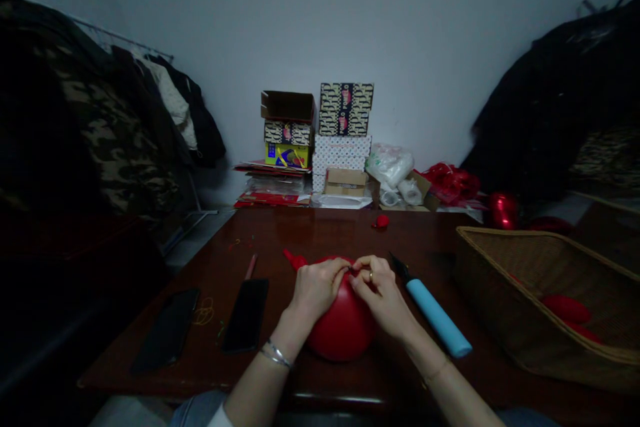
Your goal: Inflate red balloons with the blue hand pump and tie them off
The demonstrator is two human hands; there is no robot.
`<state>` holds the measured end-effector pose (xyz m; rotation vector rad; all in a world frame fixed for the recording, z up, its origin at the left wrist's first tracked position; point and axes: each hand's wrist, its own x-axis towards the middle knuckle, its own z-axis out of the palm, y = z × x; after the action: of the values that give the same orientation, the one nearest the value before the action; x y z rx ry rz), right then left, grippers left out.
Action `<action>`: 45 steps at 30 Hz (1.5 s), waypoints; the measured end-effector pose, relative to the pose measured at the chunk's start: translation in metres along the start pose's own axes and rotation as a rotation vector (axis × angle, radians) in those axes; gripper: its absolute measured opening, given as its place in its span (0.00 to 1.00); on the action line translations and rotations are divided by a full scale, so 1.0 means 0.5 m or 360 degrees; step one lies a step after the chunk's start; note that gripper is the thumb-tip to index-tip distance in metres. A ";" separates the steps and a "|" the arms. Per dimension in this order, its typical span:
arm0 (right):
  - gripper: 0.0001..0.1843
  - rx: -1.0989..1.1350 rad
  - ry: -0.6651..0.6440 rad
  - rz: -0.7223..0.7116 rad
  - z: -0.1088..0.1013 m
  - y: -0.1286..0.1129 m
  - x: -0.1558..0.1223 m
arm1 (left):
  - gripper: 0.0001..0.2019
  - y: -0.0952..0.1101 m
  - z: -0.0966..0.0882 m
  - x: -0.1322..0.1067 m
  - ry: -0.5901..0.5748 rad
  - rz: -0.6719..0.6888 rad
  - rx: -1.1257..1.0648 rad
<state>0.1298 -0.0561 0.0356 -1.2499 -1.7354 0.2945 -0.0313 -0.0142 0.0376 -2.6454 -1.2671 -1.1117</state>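
Note:
An inflated red balloon (345,333) rests on the brown table in front of me. Over its top, my left hand (320,283) is closed in a pinch, thumb and fingers together. My right hand (377,287), with a ring on one finger, pinches from the other side, its fingertips almost touching the left ones. Between them is a small dark bit at the top of the balloon, too small to make out clearly. A small red rubber piece (295,259) sticks out behind my left hand. Right of my right hand lies a light blue balloon pump (437,317) with a black nozzle.
Two dark phones (246,315) (167,328) lie at left, with thin yellow rubber bands (203,311) between them. A wicker basket (530,260) holding red balloons stands at right. A small red balloon (382,221) lies farther back. Stacked boxes (343,153) line the wall.

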 end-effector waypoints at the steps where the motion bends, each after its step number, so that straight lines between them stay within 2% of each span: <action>1: 0.15 0.0027 -0.0012 -0.0017 -0.003 0.001 0.000 | 0.10 0.002 0.000 -0.001 -0.0007 0.0002 0.0004; 4: 0.14 0.0114 0.0144 -0.0095 -0.002 0.011 0.005 | 0.10 0.009 0.003 -0.002 -0.0002 0.0017 0.0017; 10: 0.16 -0.0203 0.0799 -0.0257 0.040 0.016 0.032 | 0.10 0.025 0.009 -0.006 0.0018 0.0107 -0.0006; 12: 0.16 -0.0159 0.0855 -0.0285 0.043 0.014 0.037 | 0.09 0.027 0.007 -0.007 0.0008 0.0129 0.0000; 17: 0.22 -0.0114 0.0429 -0.0432 0.013 0.014 0.038 | 0.10 0.016 -0.002 -0.006 0.0046 0.0049 0.0015; 20: 0.20 -0.0232 0.0547 -0.0418 0.008 0.012 0.037 | 0.10 0.016 -0.003 -0.006 0.0016 0.0071 0.0009; 23: 0.16 -0.0210 0.0746 -0.0292 0.023 0.016 0.041 | 0.10 0.024 -0.001 -0.008 -0.0022 0.0133 -0.0002; 24: 0.16 -0.0156 0.0748 -0.0217 0.028 0.021 0.043 | 0.10 0.025 -0.001 -0.008 -0.0027 0.0142 -0.0002; 28: 0.25 0.0088 0.0446 0.0094 0.032 0.054 0.048 | 0.10 0.016 -0.001 -0.007 -0.0033 0.0085 -0.0033; 30: 0.27 0.0141 0.0298 0.0148 0.026 0.067 0.046 | 0.10 0.008 -0.002 -0.005 0.0001 0.0014 -0.0100; 34: 0.25 0.0196 0.0004 0.0107 0.019 0.065 0.039 | 0.12 0.006 -0.004 -0.002 0.0092 -0.0127 -0.0306; 36: 0.23 0.0204 -0.0073 0.0082 0.024 0.055 0.039 | 0.15 0.013 -0.005 -0.001 0.0122 -0.0155 -0.0479; 40: 0.18 0.0203 -0.0141 0.0003 0.046 0.042 0.048 | 0.18 0.033 -0.012 0.001 0.0134 -0.0207 -0.0781; 45: 0.12 0.0210 -0.0115 -0.0061 0.065 0.034 0.051 | 0.17 0.048 -0.018 0.000 0.0116 -0.0238 -0.0888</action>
<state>0.1138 -0.0168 0.0213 -1.1220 -1.7692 0.4290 -0.0202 -0.0329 0.0511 -2.8643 -1.3147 -1.7990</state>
